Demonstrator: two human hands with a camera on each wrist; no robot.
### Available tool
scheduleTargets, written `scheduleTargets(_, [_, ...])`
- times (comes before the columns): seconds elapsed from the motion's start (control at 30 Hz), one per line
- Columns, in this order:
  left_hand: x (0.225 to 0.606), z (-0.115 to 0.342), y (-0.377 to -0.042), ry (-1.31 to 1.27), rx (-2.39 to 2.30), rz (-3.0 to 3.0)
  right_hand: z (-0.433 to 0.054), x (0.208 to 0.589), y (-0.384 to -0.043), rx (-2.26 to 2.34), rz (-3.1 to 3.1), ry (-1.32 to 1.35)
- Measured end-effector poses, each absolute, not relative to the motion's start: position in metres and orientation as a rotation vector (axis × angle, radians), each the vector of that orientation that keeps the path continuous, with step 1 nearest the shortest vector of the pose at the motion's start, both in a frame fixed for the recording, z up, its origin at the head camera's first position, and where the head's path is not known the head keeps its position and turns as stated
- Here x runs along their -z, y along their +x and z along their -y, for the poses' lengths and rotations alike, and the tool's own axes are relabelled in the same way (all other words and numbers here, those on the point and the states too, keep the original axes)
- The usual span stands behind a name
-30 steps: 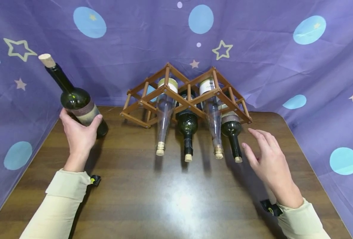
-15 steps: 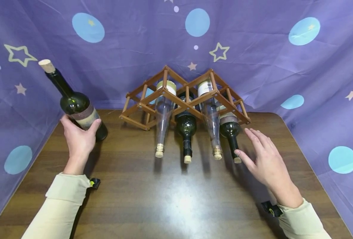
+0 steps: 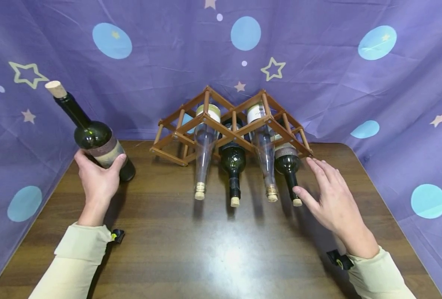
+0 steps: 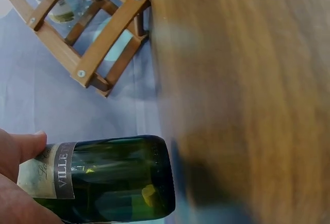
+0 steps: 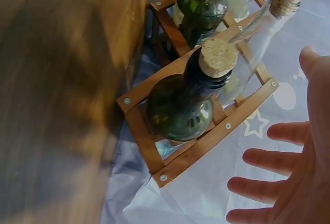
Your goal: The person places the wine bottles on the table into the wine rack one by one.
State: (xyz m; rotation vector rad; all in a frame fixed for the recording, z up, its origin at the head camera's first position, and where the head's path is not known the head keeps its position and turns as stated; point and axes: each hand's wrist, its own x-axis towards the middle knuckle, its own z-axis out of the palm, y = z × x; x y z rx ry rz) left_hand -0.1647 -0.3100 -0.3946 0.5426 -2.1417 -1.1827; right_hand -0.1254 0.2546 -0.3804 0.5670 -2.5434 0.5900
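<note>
My left hand grips a dark green wine bottle round its label, at the left of the table. The bottle leans with its corked neck up and to the left; its base shows in the left wrist view, beside the table surface. My right hand has its fingers spread in the right wrist view and holds nothing. It is beside the rightmost green bottle in the wooden wine rack, its thumb overlapping that bottle's neck in the head view. The cork faces the right wrist camera.
Also lying in the rack, necks toward me, are two clear bottles and another dark green bottle. An unfilled slot is at the rack's left end. A purple curtain with stars surrounds the wooden table.
My right hand has shifted slightly left, closer to the rightmost bottle. My left hand keeps its hold on the wine bottle. The head view has tilted up a little.
</note>
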Motion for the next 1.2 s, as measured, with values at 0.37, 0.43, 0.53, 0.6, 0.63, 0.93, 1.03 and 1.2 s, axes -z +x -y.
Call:
scheduleTargets(0.37, [0.378,0.295,-0.156,0.468,1.177,2.118,-0.247,0.369,-0.131,-0.619,2.481,0.596])
scheduleTargets(0.43, [0.374,0.292,-0.154,0.456,1.181,2.109,-0.246,0.366,-0.131,-0.626,2.478,0.592])
scheduleTargets(0.53, [0.368,0.286,-0.151,0.439,1.193,2.093,-0.244,0.363,-0.131,-0.633,2.475,0.585])
scheduleTargets(0.6, [0.364,0.282,-0.15,0.427,1.203,2.079,-0.243,0.361,-0.132,-0.635,2.471,0.582])
scheduleTargets(0.63, [0.362,0.28,-0.149,0.421,1.212,2.071,-0.243,0.36,-0.132,-0.637,2.469,0.58])
scheduleTargets(0.93, [0.349,0.262,-0.149,0.301,1.327,1.926,-0.237,0.353,-0.134,-0.654,2.437,0.59])
scheduleTargets(1.03, [0.345,0.256,-0.149,0.223,1.384,1.847,-0.235,0.351,-0.135,-0.662,2.426,0.594])
scheduleTargets(1.2, [0.33,0.24,-0.143,0.113,1.485,1.704,-0.231,0.347,-0.138,-0.675,2.407,0.606])
